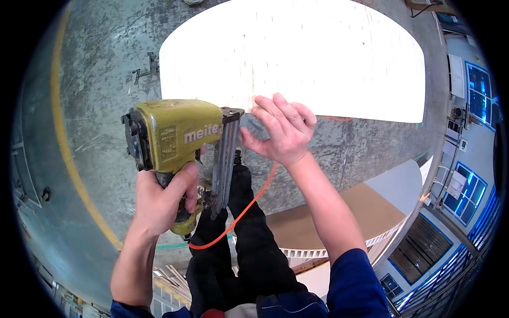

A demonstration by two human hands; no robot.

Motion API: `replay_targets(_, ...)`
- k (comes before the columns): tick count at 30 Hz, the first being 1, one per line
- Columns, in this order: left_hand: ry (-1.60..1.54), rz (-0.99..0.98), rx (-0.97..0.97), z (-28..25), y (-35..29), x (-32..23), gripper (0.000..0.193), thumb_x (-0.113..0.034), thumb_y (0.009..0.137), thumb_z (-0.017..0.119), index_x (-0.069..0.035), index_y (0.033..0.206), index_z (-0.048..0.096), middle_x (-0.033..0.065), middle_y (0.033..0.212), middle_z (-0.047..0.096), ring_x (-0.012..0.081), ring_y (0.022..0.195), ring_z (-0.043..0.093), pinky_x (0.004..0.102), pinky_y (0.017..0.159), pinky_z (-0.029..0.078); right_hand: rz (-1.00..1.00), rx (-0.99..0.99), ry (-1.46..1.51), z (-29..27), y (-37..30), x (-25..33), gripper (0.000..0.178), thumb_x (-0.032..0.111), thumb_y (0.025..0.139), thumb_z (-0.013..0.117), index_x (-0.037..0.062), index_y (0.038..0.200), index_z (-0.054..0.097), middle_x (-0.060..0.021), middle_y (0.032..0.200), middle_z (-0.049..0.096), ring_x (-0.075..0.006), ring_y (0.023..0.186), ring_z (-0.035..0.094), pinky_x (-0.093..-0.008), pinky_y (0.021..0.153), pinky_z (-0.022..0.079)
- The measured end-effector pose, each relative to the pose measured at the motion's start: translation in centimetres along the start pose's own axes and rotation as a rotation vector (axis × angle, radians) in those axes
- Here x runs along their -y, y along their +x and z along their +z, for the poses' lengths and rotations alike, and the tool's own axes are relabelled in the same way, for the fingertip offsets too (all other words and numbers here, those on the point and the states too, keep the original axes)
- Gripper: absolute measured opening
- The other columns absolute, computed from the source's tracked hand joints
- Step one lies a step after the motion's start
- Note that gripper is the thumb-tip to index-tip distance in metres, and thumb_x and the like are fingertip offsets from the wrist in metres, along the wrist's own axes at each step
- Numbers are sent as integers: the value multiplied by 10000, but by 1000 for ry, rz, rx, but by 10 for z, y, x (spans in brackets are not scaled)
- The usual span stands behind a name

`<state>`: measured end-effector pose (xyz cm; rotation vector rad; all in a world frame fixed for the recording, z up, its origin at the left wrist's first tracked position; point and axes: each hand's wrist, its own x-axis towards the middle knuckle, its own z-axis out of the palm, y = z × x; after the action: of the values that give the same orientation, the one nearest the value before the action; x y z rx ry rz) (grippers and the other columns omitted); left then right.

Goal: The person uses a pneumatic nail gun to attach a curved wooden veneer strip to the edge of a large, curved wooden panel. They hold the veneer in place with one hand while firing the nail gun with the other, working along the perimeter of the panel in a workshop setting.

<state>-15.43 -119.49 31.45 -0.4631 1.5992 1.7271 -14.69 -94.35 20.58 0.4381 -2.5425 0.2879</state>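
My left hand (167, 199) is wrapped round the handle of a yellow-green pneumatic nail gun (177, 130). The gun lies sideways, its nose and grey magazine (225, 164) toward the right. Just right of the nose is my right hand (283, 130), fingers stretched out and spread, holding nothing. Its fingertips overlap the near edge of a large pale board (297, 58) with a curved far side; whether they touch it I cannot tell. The gun's nose also reaches that edge; contact there is unclear.
An orange air hose (246, 214) loops from the gun's handle past my legs. Behind my right forearm lies a brown-topped curved panel (350, 214) with a slotted rim. A metal clamp (146, 69) sits left of the board. A yellow line (66, 138) runs along the grey floor.
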Motion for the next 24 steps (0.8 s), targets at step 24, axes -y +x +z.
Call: replay_targets(24,-347,13,-314,37,-75,-28,378,-246,1021,572,15,1294,559,-33,650,364,85,490,398,262,439,352,784,192,861,-116,-20,59,328,118,871,679,1,1175,640,-218,1272,667,-384,1165,655,-455,1018,506)
